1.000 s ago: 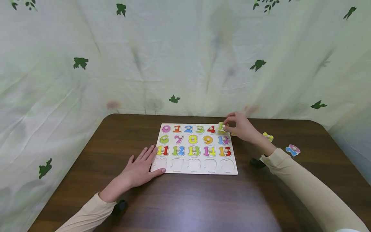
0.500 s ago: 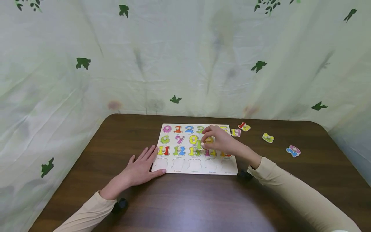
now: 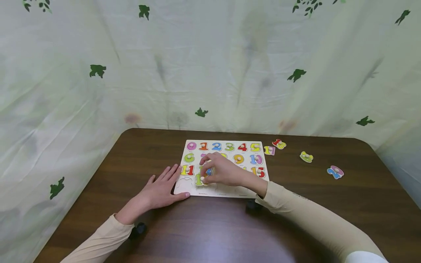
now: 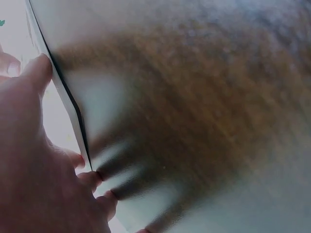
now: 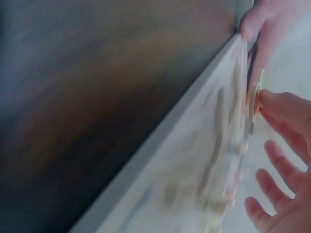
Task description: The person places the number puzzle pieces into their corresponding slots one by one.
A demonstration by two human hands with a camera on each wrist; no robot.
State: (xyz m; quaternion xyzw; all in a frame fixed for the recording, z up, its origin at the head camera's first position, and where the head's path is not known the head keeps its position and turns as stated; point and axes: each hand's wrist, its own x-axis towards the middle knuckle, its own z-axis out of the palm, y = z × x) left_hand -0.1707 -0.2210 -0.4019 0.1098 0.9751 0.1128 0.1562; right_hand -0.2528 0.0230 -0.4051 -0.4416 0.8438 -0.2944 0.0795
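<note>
A white number puzzle board (image 3: 227, 190) lies on the table, with pieces 0 to 15 filling its upper rows and a bottom row of bare recesses. My left hand (image 3: 161, 193) rests at the board's left edge, fingers spread and thumb over the near corner; the left wrist view shows this hand (image 4: 48, 145) along the edge. Thumb and forefinger of my right hand (image 3: 223, 170) pinch a number puzzle piece (image 3: 198, 179) by its knob, over the left of the bottom row. In the right wrist view the piece (image 5: 252, 114) stands tilted near the board. My right hand covers some middle numbers.
Right of the board lie a 17 piece (image 3: 269, 150), a red and yellow piece (image 3: 279, 144), a green and yellow piece (image 3: 306, 157) and a pink and blue piece (image 3: 335, 172). A patterned curtain (image 3: 217, 73) hangs behind the brown table (image 3: 210, 230).
My right hand has carried the puzzle piece from the board's far right corner leftward and nearer, to the bottom row's left part. The left hand stays in place on the board.
</note>
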